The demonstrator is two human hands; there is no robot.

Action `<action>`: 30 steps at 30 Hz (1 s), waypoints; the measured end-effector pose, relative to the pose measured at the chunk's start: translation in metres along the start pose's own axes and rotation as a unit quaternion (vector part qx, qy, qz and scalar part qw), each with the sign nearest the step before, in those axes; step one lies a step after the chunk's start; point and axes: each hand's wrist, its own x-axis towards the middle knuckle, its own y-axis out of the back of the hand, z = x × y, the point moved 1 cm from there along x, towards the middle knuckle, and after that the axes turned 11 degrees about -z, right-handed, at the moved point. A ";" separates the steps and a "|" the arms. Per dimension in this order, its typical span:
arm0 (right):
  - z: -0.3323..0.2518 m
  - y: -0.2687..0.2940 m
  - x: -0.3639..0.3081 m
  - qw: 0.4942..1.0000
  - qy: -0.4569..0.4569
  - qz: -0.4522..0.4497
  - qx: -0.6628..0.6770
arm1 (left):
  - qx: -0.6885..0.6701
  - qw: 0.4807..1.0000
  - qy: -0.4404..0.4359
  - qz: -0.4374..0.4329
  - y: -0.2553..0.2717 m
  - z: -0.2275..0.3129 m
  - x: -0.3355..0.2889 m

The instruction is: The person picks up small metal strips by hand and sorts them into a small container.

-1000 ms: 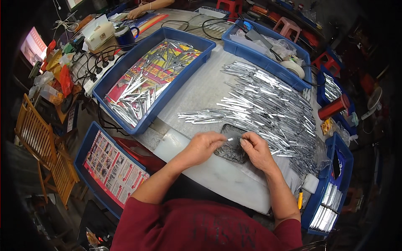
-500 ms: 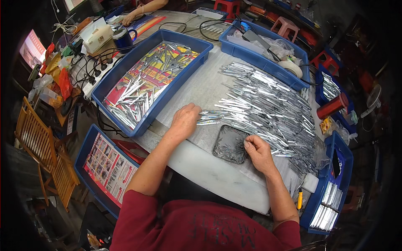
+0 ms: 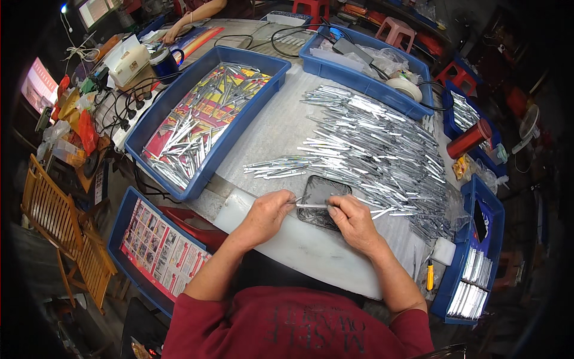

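My left hand (image 3: 272, 212) and my right hand (image 3: 353, 220) face each other at the table's near side. Between their closed fingers runs a slim silvery metal strip (image 3: 311, 206), one end in each hand. It lies across the front part of a small black tray (image 3: 327, 186) that contains small thin dark pieces, too small to name. Just beyond my hands, a few similar strips (image 3: 275, 166) stick out leftward from a wide heap of silvery metal strips (image 3: 376, 149). My right fingers cover part of the tray's right side.
A blue bin (image 3: 203, 173) with loose strips stands at left. Another blue bin (image 3: 365, 81) at the back contains bags and cables. At right are a yellow-handled screwdriver (image 3: 430, 276) and a blue bin (image 3: 439, 308) with stacked strips. A co-worker's arm (image 3: 194, 18) rests at the far left.
My left hand has come from the strips at the heap's left end down toward the tray. My right hand has shifted slightly left. A strip now spans both hands.
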 end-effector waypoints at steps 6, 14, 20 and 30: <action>0.000 -0.011 -0.012 0.994 -0.070 0.006 0.079 | -0.356 0.930 0.052 0.069 -0.027 -0.006 -0.007; -0.007 -0.025 -0.023 0.966 -0.130 0.010 0.221 | -0.589 0.804 0.036 0.071 -0.048 0.008 -0.002; 0.022 0.004 -0.011 0.993 -0.090 0.072 -0.027 | -0.479 0.873 0.018 0.089 -0.035 0.005 -0.003; 0.038 0.003 0.016 0.963 -0.061 -0.039 -0.259 | -0.364 0.928 0.052 0.062 -0.033 0.001 -0.008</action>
